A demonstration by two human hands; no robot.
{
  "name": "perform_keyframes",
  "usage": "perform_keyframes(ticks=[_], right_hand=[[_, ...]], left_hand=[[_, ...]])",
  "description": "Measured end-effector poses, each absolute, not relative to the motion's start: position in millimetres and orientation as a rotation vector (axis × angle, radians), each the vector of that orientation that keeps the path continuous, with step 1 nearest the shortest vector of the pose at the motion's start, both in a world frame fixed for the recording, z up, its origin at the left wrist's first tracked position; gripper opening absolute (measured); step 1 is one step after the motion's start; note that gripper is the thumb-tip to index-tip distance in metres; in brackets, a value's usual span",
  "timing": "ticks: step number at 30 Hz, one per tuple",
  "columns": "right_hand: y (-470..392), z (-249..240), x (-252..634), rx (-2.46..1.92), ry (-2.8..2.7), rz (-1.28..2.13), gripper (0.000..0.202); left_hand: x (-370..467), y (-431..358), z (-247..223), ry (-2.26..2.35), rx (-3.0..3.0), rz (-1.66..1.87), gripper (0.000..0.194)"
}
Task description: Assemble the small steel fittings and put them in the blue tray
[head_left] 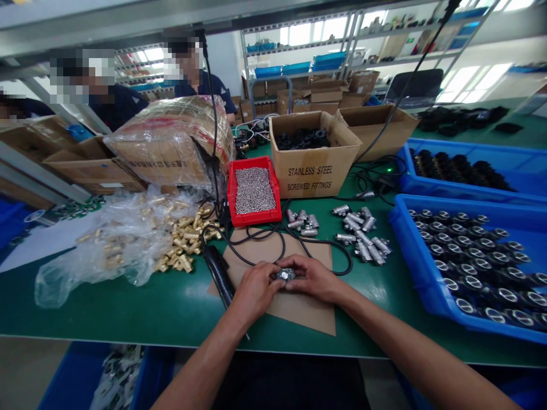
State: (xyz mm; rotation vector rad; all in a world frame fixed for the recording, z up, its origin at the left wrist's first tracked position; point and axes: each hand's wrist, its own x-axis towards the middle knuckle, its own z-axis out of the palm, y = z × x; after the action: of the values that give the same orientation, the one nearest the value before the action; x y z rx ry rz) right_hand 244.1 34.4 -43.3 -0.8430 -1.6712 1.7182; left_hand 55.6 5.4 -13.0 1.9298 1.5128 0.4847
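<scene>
Both of my hands meet over a brown cardboard sheet (314, 316) and hold one small silvery metal part (285, 274) between them. The fingers of my left hand (258, 287) pinch its left side. On its right side, my right hand (310, 277) grips it with thumb and fingers. A black corded tool (217, 273) lies just left of my left hand. Beyond the hands stands a red bin (255, 216) filled with small shiny pieces. Silvery metal fittings (363, 230) are spread on the green table to the right of the bin.
Brass fittings (183, 239) and clear plastic bags (123, 239) cover the left. Blue trays (405, 267) of black parts stand right. Black cables (350, 256) loop across the green table (171, 310). Behind are a lettered cardboard box (314, 173), a wrapped carton (162, 154) and people (205, 85).
</scene>
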Motion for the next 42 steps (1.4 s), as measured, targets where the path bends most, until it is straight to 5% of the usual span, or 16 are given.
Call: perform_keyframes(ticks=[5, 9, 12, 15, 20, 23, 29, 42], right_hand=[[29.0, -50.3, 239.4, -0.955, -1.714, 1.509, 0.031], [27.7, -50.3, 237.6, -1.018, -1.742, 1.424, 0.029], [27.6, -48.7, 238.0, -1.024, -1.761, 1.394, 0.029], [27.5, -47.3, 238.1, -1.036, -1.761, 1.356, 0.030], [28.0, -47.0, 238.4, -1.049, -1.782, 1.334, 0.032], [28.3, -46.2, 238.9, -1.054, -1.790, 1.324, 0.032], [27.9, -43.6, 239.5, -1.074, -1.797, 1.313, 0.030], [30.2, -40.2, 240.8, -1.062, -1.821, 1.315, 0.035]], left_hand=[[37.1, -3.8, 11.9, 1.640, 2.058, 0.378, 0.038], [2.2, -12.5, 35.3, 2.219, 1.960, 0.185, 0.054], [-15.4, -12.6, 26.3, 2.440, 1.752, -0.001, 0.076], [-21.5, -10.6, 0.0, 2.432, 1.550, 0.243, 0.087], [-17.1, -9.1, -9.3, 1.727, 1.078, 1.256, 0.058], [1.7, -3.8, 16.5, 1.225, 0.965, 1.542, 0.042], [62.5, 17.1, 51.3, 0.937, 1.180, 1.724, 0.044], [83.5, 26.4, 17.3, 0.895, 1.336, 1.762, 0.036]])
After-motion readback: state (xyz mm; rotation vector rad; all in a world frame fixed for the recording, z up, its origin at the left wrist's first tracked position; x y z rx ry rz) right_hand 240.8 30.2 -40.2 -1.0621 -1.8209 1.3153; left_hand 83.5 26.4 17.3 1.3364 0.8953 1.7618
